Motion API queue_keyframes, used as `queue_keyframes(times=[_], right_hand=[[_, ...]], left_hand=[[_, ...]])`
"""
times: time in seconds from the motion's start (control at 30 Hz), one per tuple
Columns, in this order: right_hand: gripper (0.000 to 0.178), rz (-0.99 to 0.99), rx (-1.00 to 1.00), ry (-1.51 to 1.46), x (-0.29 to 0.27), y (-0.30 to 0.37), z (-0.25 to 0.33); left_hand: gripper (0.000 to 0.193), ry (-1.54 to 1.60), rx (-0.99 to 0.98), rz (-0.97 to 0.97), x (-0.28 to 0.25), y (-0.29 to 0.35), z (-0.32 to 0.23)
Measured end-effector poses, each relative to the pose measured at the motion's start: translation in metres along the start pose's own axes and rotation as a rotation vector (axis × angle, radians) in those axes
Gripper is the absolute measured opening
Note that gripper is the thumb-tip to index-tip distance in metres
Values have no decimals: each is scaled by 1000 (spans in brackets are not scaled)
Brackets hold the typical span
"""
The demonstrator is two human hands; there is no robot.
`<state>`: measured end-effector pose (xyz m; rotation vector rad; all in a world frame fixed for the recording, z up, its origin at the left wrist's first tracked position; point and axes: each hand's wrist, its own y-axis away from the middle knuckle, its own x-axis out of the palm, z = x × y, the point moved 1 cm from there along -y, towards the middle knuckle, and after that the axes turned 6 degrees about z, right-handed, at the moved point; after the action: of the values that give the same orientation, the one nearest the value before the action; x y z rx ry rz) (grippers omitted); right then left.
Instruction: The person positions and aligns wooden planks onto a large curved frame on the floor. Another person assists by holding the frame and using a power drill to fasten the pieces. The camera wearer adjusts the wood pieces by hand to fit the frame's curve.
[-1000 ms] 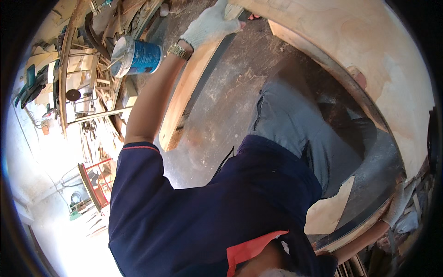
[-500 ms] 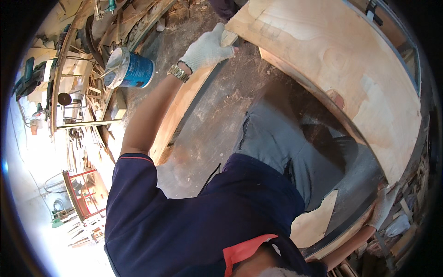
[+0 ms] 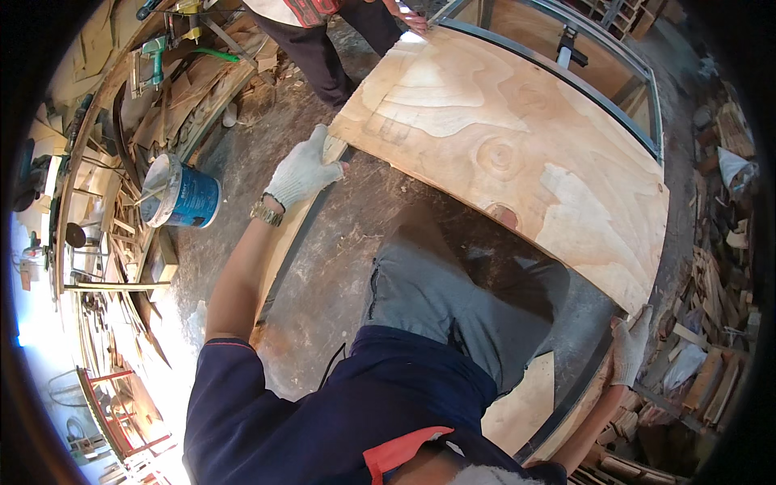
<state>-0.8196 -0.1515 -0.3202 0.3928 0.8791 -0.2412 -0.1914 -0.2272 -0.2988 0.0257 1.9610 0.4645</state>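
Observation:
My left hand [image 3: 303, 170], in a white knit glove, is closed over the end of a long wooden side board [image 3: 284, 242], close to the left corner of a plywood panel [image 3: 517, 153]. Its thumb shows on the inner side of the board. On the right, my other gloved hand, the right hand [image 3: 632, 347], wraps around the opposite side board [image 3: 584, 402], by the panel's near right corner. The panel lies across between the two boards, in front of my legs. Some fingers of the right hand are hidden.
Across the panel stands a co-worker in dark trousers [image 3: 311, 61], one hand [image 3: 406, 18] at its far edge. A metal-edged frame [image 3: 618, 56] adjoins it. A blue bucket [image 3: 194, 196], a green drill [image 3: 153, 61] and wood scraps [image 3: 715, 275] lie around.
The view has swung, so the panel sits lower and further left, and more of the co-worker shows. Both my hands stay on the side boards.

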Motion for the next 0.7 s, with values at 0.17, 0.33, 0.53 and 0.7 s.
queue_keyframes(times=[0.17, 0.33, 0.53, 0.7], right_hand=[[85, -27, -37, 2, 2, 3, 0], [87, -1, 10, -26, 0, 3, 1], [87, 12, -13, -5, -1, -3, -7], [87, -17, -27, 9, 0, -3, -10]], left_hand=[[102, 14, -28, 45, 1, -2, 1], [106, 49, -16, 47, 0, -2, 2], [108, 37, -13, 38, 0, -1, 2], [105, 51, -2, 28, 3, -3, 4]])
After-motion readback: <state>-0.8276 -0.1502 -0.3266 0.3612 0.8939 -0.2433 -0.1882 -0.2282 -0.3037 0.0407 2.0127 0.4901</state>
